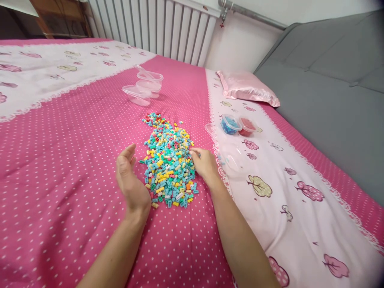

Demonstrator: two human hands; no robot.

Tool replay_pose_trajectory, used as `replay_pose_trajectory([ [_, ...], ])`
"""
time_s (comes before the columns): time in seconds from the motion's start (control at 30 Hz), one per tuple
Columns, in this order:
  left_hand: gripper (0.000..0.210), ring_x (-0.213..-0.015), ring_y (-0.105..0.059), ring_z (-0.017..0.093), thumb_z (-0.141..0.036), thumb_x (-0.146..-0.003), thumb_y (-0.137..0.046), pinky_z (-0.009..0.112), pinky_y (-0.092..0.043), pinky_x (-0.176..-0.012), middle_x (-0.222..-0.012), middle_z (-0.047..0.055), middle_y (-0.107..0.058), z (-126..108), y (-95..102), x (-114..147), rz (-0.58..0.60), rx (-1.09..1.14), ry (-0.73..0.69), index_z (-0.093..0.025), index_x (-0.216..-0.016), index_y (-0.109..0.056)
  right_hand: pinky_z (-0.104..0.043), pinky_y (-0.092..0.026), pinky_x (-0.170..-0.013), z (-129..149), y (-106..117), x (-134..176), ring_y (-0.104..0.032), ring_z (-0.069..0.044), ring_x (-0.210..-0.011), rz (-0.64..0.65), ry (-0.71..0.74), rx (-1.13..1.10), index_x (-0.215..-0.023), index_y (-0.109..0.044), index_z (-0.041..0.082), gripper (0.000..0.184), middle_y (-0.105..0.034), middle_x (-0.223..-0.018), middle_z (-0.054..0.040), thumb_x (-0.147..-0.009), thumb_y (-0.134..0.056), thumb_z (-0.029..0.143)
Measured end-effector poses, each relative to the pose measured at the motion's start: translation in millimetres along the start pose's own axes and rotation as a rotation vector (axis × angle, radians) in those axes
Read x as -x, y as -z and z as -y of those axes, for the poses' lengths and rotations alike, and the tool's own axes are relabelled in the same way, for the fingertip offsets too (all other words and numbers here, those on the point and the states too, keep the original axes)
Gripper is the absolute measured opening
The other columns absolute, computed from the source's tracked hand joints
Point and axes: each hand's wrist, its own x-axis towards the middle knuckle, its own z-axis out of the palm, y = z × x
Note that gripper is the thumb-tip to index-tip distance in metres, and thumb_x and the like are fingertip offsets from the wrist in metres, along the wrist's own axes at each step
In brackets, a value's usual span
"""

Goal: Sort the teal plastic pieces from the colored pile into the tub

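Observation:
A long heap of small toy building bricks, mostly light blue, yellow, green and white with some red, lies spread on the pink dotted bedcover. On its left side my left hand stands on edge, cupped, with its palm towards the heap and no brick visible in it. My right hand is at the heap's right edge, its fingertips by the outer bricks. Its fingers are loosely bent and partly hidden; I see nothing held there.
Clear plastic tubs are grouped beyond the heap. To the right are a tub of blue bricks, a tub of red bricks and a transparent lid. Farther back lie a pink pillow and a grey headboard.

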Motion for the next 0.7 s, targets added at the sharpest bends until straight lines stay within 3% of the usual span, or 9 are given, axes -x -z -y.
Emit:
replay_pose_trajectory([
  [0.17,0.045,-0.120,-0.048,0.019,-0.054,-0.089,-0.031,0.035,-0.033,-0.103,-0.123,0.003,-0.058,4,1.0,-1,0.015,-0.046,-0.010,-0.025,-0.108,-0.060,-0.037,-0.046,-0.082,0,-2,0,-0.066,-0.023,-0.086,0.039,-0.036,0.217,-0.082,-0.073,0.024,0.016,-0.073,-0.088,-0.0072,-0.079,-0.057,0.028],
  [0.37,0.044,-0.117,-0.050,0.019,-0.054,-0.088,-0.033,0.035,-0.035,-0.102,-0.119,0.004,-0.060,4,-0.7,-1,-0.026,-0.067,0.013,-0.023,-0.104,-0.060,-0.031,-0.046,-0.075,1,0,-2,-0.063,-0.019,-0.077,0.026,-0.055,0.120,-0.067,-0.067,0.021,0.013,-0.070,-0.075,-0.0045,-0.077,-0.058,0.025],
  [0.47,0.042,-0.116,-0.051,0.020,-0.052,-0.088,-0.035,0.036,-0.035,-0.102,-0.116,0.004,-0.061,3,-0.9,-2,-0.035,-0.049,0.015,-0.022,-0.101,-0.061,-0.022,-0.043,-0.056,9,8,-2,-0.054,-0.011,-0.059,0.007,-0.172,-0.345,-0.068,-0.061,0.019,0.010,-0.061,-0.063,0.0010,-0.075,-0.059,0.024],
  [0.6,0.044,-0.114,-0.051,0.023,-0.053,-0.087,-0.038,0.039,-0.034,-0.102,-0.113,0.007,-0.062,3,-1.2,-3,-0.064,-0.018,0.020,-0.018,-0.098,-0.063,-0.012,-0.019,-0.032,30,37,1,-0.029,-0.002,-0.038,0.236,-0.459,-1.181,-0.067,-0.053,0.016,0.012,-0.050,-0.058,0.0052,-0.078,-0.053,0.020],
  [0.7,0.044,-0.114,-0.051,0.023,-0.053,-0.087,-0.038,0.040,-0.034,-0.101,-0.112,0.007,-0.062,2,-1.9,-4,-0.072,-0.024,0.029,-0.017,-0.097,-0.063,-0.008,-0.019,-0.030,41,61,4,-0.040,-0.001,-0.044,0.293,-0.561,-1.476,-0.069,-0.052,0.014,0.011,-0.054,-0.066,0.0005,-0.079,-0.047,0.014],
])
